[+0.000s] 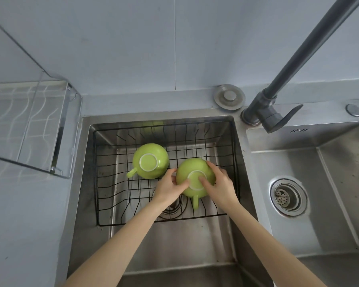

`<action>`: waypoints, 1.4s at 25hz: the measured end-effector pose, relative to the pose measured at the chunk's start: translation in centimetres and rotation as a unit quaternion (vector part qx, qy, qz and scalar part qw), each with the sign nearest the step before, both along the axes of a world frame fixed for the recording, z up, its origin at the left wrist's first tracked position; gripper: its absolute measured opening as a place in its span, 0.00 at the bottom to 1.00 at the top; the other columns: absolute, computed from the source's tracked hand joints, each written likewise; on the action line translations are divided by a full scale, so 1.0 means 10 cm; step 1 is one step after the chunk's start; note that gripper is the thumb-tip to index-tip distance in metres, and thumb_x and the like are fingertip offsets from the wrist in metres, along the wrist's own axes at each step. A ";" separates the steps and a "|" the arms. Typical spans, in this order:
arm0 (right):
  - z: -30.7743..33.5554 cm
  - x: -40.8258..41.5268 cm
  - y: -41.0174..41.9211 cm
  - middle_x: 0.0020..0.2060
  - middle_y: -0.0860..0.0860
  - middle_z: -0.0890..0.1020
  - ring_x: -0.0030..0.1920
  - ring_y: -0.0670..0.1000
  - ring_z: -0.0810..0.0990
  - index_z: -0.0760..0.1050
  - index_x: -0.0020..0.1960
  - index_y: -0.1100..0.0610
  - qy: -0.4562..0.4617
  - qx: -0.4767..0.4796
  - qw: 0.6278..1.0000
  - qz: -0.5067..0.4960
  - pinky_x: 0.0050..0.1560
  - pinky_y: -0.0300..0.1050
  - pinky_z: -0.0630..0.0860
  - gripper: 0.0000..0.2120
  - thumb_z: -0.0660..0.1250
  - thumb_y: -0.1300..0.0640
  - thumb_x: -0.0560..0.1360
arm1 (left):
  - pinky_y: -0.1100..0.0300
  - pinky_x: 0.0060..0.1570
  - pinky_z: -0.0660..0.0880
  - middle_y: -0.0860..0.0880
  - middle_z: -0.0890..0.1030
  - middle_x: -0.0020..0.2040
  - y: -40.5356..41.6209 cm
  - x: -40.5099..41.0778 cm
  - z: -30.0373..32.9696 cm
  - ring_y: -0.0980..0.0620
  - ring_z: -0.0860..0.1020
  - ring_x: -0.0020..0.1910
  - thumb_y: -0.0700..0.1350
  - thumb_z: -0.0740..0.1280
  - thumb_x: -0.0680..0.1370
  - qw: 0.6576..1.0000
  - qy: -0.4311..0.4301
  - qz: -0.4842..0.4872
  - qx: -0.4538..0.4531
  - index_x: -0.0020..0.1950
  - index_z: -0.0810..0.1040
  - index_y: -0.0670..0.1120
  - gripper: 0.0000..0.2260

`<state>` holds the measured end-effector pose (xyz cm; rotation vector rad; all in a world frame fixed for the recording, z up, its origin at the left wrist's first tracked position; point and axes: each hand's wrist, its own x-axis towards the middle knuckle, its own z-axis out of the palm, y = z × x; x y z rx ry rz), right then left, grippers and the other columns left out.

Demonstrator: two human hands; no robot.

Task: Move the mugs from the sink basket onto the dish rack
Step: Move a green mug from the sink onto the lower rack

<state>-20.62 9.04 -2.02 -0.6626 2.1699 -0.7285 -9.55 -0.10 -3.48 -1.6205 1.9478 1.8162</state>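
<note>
Grey countertop (29,214), steel sink (174,245). Empty clear dish rack (29,121) at left, awaiting mugs. Black wire basket (216,141) draining two inverted green ceramic mugs: far mug (151,156) untouched, near mug (193,172) clasped between left hand (168,188) and right hand (220,187), probably for lifting.

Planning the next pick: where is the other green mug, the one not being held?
The free mug sits upside down in the sink basket, back left, beside the held mug, its handle pointing left toward the dish rack.
</note>
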 end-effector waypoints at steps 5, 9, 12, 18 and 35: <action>0.34 0.17 0.06 0.62 0.57 0.69 0.52 0.50 0.70 0.63 0.71 0.49 0.007 -0.025 1.000 0.004 0.57 0.41 0.68 0.26 0.65 0.50 0.74 | 0.56 0.58 0.73 0.48 0.78 0.55 0.02 0.26 0.27 0.50 0.76 0.55 0.50 0.69 0.72 1.000 0.030 0.002 -0.007 0.67 0.67 0.45 0.25; 0.62 0.44 0.09 0.61 0.57 0.69 0.51 0.51 0.71 0.64 0.70 0.48 0.017 -0.050 0.999 0.013 0.57 0.42 0.69 0.25 0.65 0.49 0.74 | 0.47 0.63 0.73 0.45 0.77 0.55 0.02 0.59 0.53 0.47 0.76 0.58 0.51 0.69 0.72 0.998 0.058 -0.007 -0.011 0.67 0.66 0.46 0.26; 0.78 0.66 0.12 0.62 0.58 0.70 0.54 0.53 0.72 0.64 0.70 0.48 0.028 -0.061 0.998 0.016 0.60 0.46 0.70 0.26 0.65 0.47 0.74 | 0.52 0.62 0.74 0.46 0.75 0.55 0.03 0.87 0.73 0.48 0.76 0.56 0.48 0.70 0.72 0.995 0.081 -0.043 -0.028 0.69 0.63 0.44 0.29; 1.03 1.17 0.13 0.62 0.58 0.73 0.59 0.56 0.75 0.64 0.70 0.48 0.051 -0.094 0.994 0.030 0.57 0.45 0.70 0.25 0.64 0.45 0.74 | 0.62 0.54 0.68 0.49 0.70 0.58 0.07 1.50 1.04 0.53 0.72 0.54 0.42 0.72 0.71 0.975 0.089 -0.156 -0.128 0.72 0.58 0.45 0.34; 1.35 3.00 -0.57 0.69 0.58 0.63 0.71 0.57 0.62 0.50 0.75 0.51 0.037 -0.093 0.990 0.096 0.71 0.51 0.61 0.45 0.73 0.48 0.67 | 0.64 0.47 0.68 0.49 0.59 0.67 -0.54 3.25 1.25 0.52 0.71 0.51 0.44 0.71 0.71 0.961 0.091 -0.132 -0.224 0.73 0.56 0.43 0.35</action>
